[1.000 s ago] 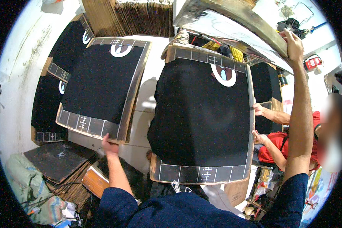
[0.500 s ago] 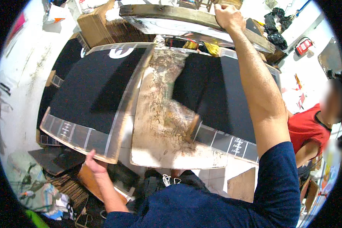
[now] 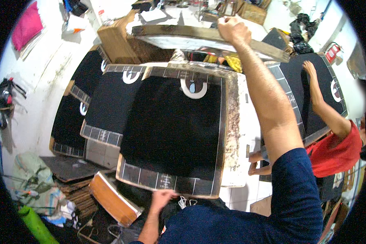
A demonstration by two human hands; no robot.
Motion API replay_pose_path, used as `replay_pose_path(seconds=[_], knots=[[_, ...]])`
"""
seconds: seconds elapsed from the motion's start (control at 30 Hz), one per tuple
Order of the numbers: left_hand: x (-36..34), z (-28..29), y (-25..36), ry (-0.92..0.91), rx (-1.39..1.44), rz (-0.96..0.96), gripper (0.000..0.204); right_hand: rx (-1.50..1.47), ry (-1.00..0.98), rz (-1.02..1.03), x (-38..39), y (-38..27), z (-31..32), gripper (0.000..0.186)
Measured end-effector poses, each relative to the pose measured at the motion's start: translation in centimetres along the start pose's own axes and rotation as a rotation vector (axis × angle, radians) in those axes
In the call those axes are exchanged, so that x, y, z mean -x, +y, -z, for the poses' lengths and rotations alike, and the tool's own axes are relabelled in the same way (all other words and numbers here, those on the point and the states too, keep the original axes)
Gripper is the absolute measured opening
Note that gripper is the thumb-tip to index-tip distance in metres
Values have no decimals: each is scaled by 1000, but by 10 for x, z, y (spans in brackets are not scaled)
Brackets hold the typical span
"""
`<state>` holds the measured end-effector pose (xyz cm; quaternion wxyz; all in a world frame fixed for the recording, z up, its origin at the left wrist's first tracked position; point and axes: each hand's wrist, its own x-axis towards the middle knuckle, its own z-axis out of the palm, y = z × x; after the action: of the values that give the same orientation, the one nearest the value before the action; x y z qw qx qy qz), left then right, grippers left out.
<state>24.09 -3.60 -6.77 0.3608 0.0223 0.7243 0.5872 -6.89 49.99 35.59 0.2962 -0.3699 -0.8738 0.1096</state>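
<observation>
White-walled workshop, black printed boards across centre frame; my right hand [image 3: 233, 29] grips the raised wooden screen frame [image 3: 199, 34] at top; my left hand [image 3: 162, 199] pinches the black fabric-covered board [image 3: 171, 130] by its lower edge.

Printing board [image 3: 173, 134] is lying centre on the bench [image 3: 248, 122], left hand [image 3: 162, 199] touching its near edge. A second board [image 3: 110, 105] is sitting just left, more boards [image 3: 75, 101] further left by the wall. Right hand [image 3: 233, 30] is gripping the wooden frame [image 3: 183, 34] behind and above. A co-worker's hand [image 3: 310, 68] is resting on another board [image 3: 313, 93] at right. Wooden block [image 3: 114, 199] is lying front-left, below the bench.
</observation>
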Motion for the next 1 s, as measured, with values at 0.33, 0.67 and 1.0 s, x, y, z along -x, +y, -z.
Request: replay_pose_path(seconds=[0.33,0.67,1.0], knots=[[-120,185,70,951,-466,-111,54,-36,-55,-8,15,-9,21,51],[-135,121,86,906,-614,-237,61,53,98,15,-4,-13,15,52],[-124,123,97,391,-630,-173,78,-102,130,14,-15,-30,34,50]])
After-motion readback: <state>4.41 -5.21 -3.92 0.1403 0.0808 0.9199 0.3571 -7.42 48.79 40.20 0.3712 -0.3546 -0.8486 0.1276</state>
